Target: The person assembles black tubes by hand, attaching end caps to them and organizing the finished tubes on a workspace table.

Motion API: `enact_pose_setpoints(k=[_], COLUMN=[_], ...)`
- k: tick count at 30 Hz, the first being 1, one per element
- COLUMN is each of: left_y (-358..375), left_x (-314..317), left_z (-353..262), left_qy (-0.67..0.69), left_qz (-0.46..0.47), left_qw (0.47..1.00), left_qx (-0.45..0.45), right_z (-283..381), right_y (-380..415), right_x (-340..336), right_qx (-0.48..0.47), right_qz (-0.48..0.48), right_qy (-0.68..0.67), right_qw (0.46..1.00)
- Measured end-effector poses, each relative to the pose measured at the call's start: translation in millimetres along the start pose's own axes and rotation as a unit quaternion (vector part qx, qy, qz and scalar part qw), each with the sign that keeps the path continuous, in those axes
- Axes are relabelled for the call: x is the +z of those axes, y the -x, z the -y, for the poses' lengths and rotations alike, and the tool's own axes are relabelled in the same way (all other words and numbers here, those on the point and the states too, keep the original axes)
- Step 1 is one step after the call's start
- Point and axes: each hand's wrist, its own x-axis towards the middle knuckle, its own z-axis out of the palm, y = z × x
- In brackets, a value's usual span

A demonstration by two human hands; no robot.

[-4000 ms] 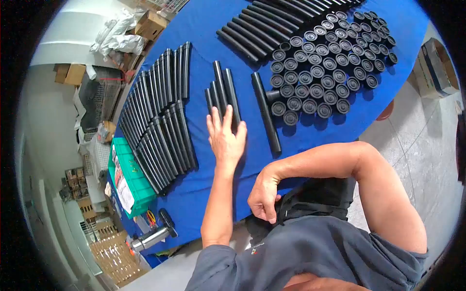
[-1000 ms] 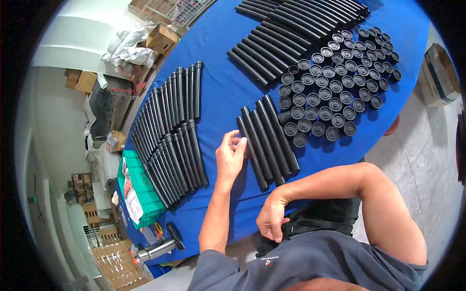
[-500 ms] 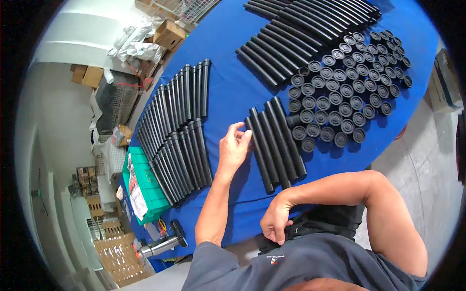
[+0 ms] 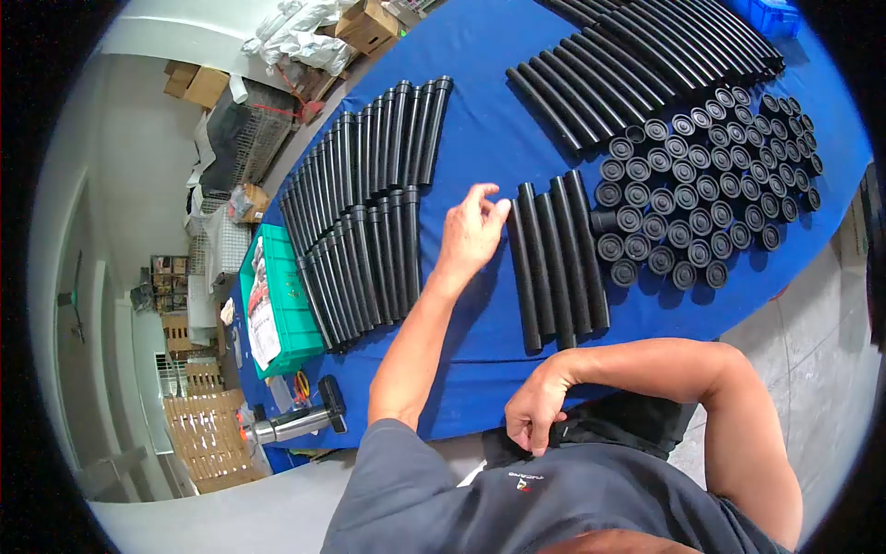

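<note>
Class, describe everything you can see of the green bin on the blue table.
The green bin is an open-topped, box-shaped container, seemingly plastic, with small yellowish marks on its wall. It stands upright near the table's edge, close beside the dark tubes; whether they touch is unclear. A white sheet and other items lie inside. Neither hand touches it.

Green plastic crate is holding papers, white plastic bags are slumping beside cardboard box, blue plastic bin is sitting at blue-covered table's far end
</note>
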Motion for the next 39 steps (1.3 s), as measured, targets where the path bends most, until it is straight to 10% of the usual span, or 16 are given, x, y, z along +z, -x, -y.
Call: enact_pose_setpoints(k=[11, 21, 39], left_y=[-112, -144, -143], left_x=[42, 83, 89], left_z=[-43, -77, -72], left_qy=[-0.107, -0.168, -0.18], left_qz=[-0.07, 0.095, 0.07], left_qw=[0.955, 0.968, 0.963], left_qx=[0.267, 0.163, 0.186], right_z=[-5, 2, -3], right_y=[-4, 0, -4], right_x=[1, 0, 0], right_qx=[-0.025, -0.026, -0.029], right_qz=[-0.01, -0.006, -0.009], right_qy=[0.008, 0.02, 0.01], right_qw=[1.0, 0.999, 0.999])
